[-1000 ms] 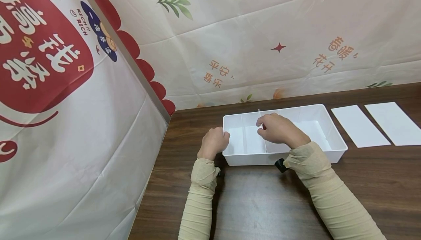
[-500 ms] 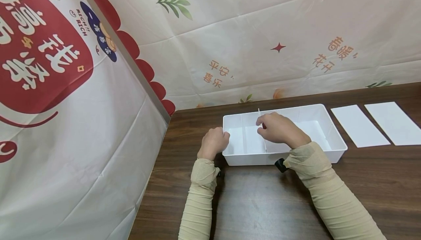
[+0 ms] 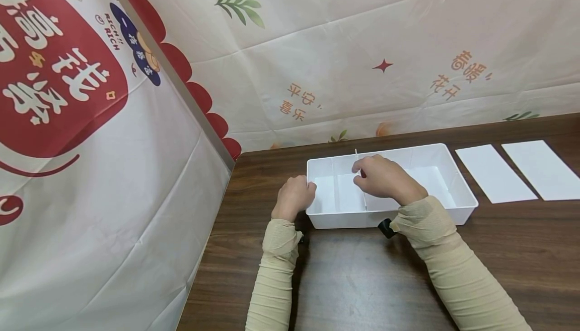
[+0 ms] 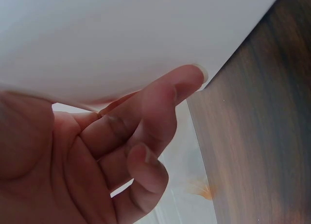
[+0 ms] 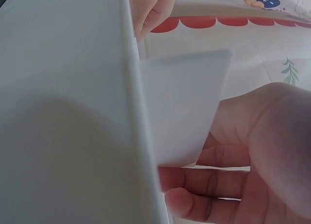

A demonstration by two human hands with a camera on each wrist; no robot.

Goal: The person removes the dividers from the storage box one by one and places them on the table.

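Observation:
A long white plastic box (image 3: 344,220) with cross dividers stands on the table. My left hand (image 3: 294,195) grips its left end wall; in the left wrist view, curled fingers (image 4: 150,122) lie against the outside of that wall (image 4: 97,44). Over the middle of the box, my right hand (image 3: 385,177) pinches a thin white divider panel (image 5: 184,107), which stands crosswise inside, its top corner poking above the far rim. The right wrist view shows fingers (image 5: 214,182) at the panel's edge; the thumb's contact is hidden. Another divider (image 3: 336,180) sits nearer the left end.
To the right of the box, two flat white rectangular sheets (image 3: 496,174) lie side by side on the dark wooden table (image 3: 344,280). A printed white cloth (image 3: 344,69) hangs behind the table, and another cloth (image 3: 113,195) hangs on the left side.

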